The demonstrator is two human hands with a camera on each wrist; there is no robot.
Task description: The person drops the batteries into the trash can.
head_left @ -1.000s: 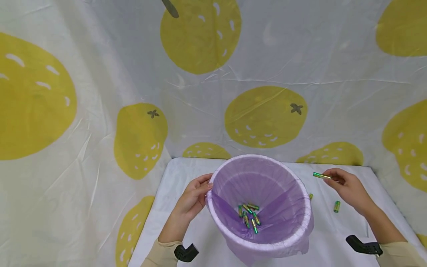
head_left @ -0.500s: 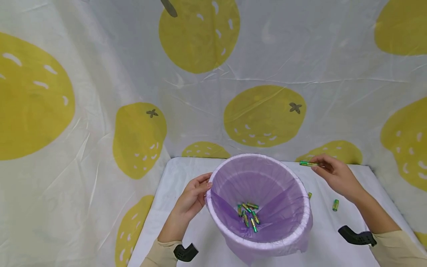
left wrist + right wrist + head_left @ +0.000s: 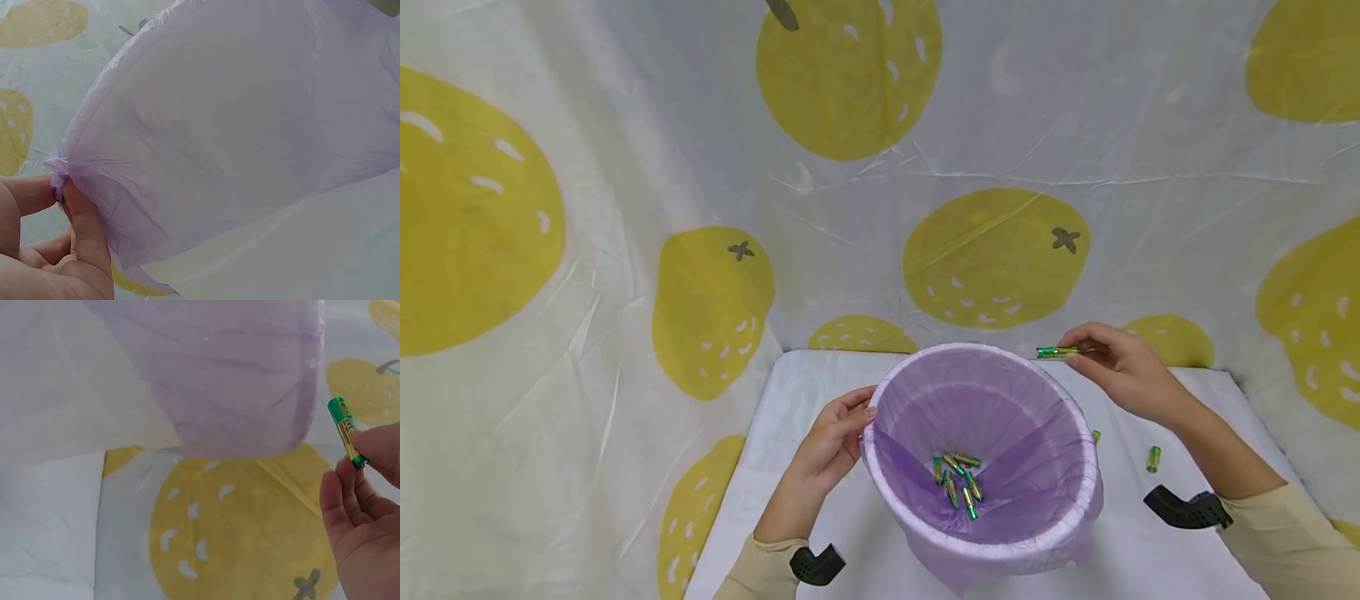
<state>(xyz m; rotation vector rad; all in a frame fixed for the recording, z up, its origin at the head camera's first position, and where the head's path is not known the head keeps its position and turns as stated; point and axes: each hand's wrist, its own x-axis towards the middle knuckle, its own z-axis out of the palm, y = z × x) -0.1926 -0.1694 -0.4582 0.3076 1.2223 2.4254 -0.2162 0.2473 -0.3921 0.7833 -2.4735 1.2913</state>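
A trash bin (image 3: 981,548) lined with a thin purple bag stands tilted toward me, its wide rim facing the camera. Several green and gold batteries (image 3: 967,503) lie at its bottom. My left hand (image 3: 829,446) pinches the bag-covered rim on the left side; the left wrist view shows thumb and fingers on the bunched purple film (image 3: 59,167). Beyond the rim at the upper right, my right hand (image 3: 1123,371) holds one battery (image 3: 1054,352) between thumb and fingertips. That same battery (image 3: 344,428) shows beside the bin's edge in the right wrist view.
Two more batteries lie on the white table (image 3: 1187,417) to the right: one battery (image 3: 1153,459) in full view, another battery (image 3: 1097,437) partly hidden by the bin. A fruit-patterned curtain (image 3: 850,250) hangs behind and along the left.
My right hand has moved left and upward with the battery, from over the table's right part to near the bin's far right rim. The left hand and bin stay in place.
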